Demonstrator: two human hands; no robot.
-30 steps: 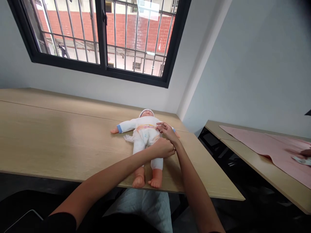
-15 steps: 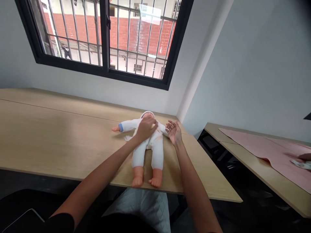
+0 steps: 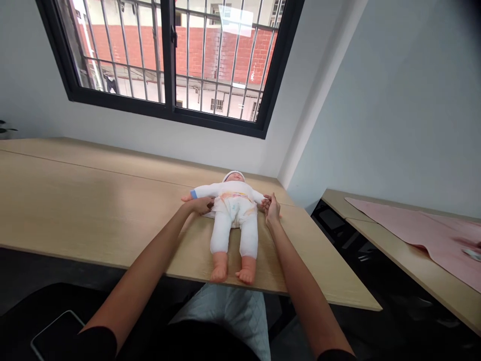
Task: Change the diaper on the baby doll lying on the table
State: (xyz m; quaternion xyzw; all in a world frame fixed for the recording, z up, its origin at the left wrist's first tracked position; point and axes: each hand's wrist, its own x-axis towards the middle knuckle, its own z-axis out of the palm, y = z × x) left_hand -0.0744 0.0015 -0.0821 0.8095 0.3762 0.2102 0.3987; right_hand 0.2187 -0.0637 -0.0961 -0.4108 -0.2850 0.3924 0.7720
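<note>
A baby doll (image 3: 233, 213) lies on its back on a light wooden table (image 3: 93, 210), its feet toward me. It wears a white cap and a white long-sleeved suit with a blue cuff, and a printed diaper shows at its middle. My left hand (image 3: 201, 204) rests flat against the doll's side, just under its blue-cuffed arm. On the far side, my right hand (image 3: 272, 209) has its fingers at the doll's other hand and sleeve. Whether those fingers grip it is hard to see.
A second table with a pink cloth (image 3: 424, 235) stands to the right, and another person's blurred hand (image 3: 469, 244) is at its edge. A dark gap separates the tables. A barred window (image 3: 169, 60) is behind the table, and a phone (image 3: 56, 336) lies near my lap.
My left hand has moved off the doll's chest out to its side under the arm. My right hand has come in from beside the doll to its hand.
</note>
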